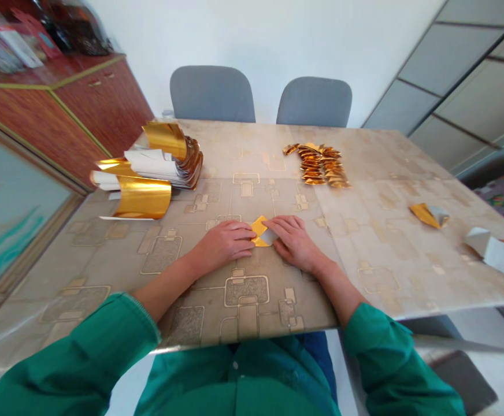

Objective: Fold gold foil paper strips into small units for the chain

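A small piece of gold foil paper (259,226), partly folded with its pale back showing, lies on the table in front of me. My left hand (231,240) grips its left edge, fingers close together. On the other side, my right hand (294,240) has its fingertips pressed on the right corner of the same paper. The undersides of both sets of fingers are hidden. To the left is a stack of gold foil sheets (145,196), some curled up to show white backs. Folded gold paper pieces (323,164) stand in two rows toward the far side.
The table (247,318) has a patterned cover. A loose gold paper piece (427,215) and a white folded paper (488,248) lie at the right. Two grey chairs (212,92) stand behind the table. A red-brown cabinet (100,104) is at the left.
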Demonstrator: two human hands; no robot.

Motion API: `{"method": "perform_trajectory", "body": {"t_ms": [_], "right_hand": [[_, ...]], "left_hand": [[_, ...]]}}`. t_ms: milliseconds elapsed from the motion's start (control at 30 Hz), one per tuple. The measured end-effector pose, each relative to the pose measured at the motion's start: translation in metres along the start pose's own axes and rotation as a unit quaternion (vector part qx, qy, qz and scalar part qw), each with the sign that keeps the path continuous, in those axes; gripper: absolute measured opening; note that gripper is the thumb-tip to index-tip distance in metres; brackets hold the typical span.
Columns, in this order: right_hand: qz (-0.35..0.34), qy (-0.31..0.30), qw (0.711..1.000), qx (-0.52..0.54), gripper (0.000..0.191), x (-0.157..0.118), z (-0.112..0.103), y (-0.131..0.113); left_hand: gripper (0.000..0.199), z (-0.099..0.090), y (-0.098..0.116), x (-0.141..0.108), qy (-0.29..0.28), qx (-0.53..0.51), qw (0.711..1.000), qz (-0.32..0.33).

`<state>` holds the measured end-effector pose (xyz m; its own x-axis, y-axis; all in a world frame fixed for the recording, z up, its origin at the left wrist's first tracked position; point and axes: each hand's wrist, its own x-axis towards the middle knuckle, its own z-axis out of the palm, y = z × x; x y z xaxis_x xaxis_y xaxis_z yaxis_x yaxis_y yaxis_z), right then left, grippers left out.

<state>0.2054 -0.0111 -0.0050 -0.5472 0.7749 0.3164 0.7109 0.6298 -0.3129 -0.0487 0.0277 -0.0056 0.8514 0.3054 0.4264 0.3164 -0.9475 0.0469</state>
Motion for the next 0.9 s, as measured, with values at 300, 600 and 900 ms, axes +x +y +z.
{"method": "perform_trajectory", "body": {"t_ms": [300, 600, 900], "right_hand": [[0.02, -0.012, 0.999, 0.029, 0.027, -0.001, -0.004, 0.0], [0.022, -0.024, 0.999, -0.014, 0.032, 0.004, -0.005, -0.006], [0.023, -0.054, 0.996, -0.061, 0.042, 0.017, 0.006, -0.018]], "left_hand": [[0.022, 0.002, 0.001, 0.003, 0.009, 0.043, 0.999, -0.024], [0.021, 0.004, 0.006, 0.001, -0.013, 0.068, 0.996, -0.063], [0.015, 0.003, 0.015, 0.001, -0.026, 0.082, 0.992, -0.089]]}}
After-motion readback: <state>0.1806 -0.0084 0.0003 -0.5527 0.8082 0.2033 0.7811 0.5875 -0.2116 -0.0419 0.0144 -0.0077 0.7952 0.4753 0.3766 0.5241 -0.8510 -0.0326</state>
